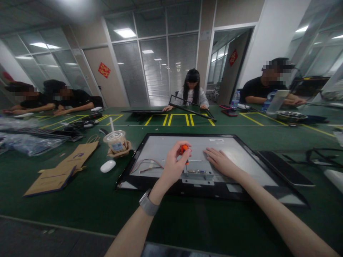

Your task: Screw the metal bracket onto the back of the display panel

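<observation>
A flat display panel with a black rim and a pale metal back lies on the green table. My left hand is closed round the orange handle of a screwdriver. Its shaft points down at a metal bracket with several connector ports, near the panel's close edge; whether the tip sits in a screw is too small to tell. My right hand rests flat on the panel back, fingers spread, holding nothing. Thin cables lie on the panel's left part.
Left of the panel are an iced drink cup in a carrier, a white mouse and a brown paper bag. To the right lies a dark phone-like slab. Across the table, a person handles a black frame; others sit at both sides.
</observation>
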A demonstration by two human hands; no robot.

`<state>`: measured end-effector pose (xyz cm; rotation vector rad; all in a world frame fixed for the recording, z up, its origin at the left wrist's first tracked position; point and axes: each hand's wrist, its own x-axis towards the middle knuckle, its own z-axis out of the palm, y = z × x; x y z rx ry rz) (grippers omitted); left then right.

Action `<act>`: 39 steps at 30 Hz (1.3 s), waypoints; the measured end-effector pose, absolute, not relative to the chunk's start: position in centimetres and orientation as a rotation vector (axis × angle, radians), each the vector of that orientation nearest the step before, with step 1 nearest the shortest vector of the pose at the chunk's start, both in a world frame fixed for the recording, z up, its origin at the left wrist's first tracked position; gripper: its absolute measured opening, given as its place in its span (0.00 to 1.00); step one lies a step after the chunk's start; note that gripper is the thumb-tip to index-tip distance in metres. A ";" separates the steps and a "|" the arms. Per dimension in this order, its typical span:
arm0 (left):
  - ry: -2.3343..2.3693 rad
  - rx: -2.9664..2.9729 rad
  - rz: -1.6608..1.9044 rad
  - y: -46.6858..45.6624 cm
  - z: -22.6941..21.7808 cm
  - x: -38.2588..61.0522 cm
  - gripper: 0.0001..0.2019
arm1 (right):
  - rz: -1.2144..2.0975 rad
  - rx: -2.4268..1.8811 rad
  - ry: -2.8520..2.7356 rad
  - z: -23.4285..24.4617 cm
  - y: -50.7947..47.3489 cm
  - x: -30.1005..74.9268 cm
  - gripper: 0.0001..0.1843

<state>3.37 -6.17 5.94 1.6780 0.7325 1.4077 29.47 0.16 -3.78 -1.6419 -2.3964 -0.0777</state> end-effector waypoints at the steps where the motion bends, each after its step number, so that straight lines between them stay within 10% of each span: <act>1: 0.734 1.679 1.413 -6.2 5.9 3.4 0.07 | -0.074 -1.643 -2.397 -3.7 0.1 29.4 0.27; 25: 0.692 1.692 1.369 -6.6 5.3 3.8 0.09 | -0.049 -1.653 -2.399 -3.3 -0.1 29.4 0.28; 39: 0.483 1.224 1.412 -5.3 6.4 3.1 0.28 | 0.024 -1.673 -2.403 -3.1 -0.1 29.2 0.30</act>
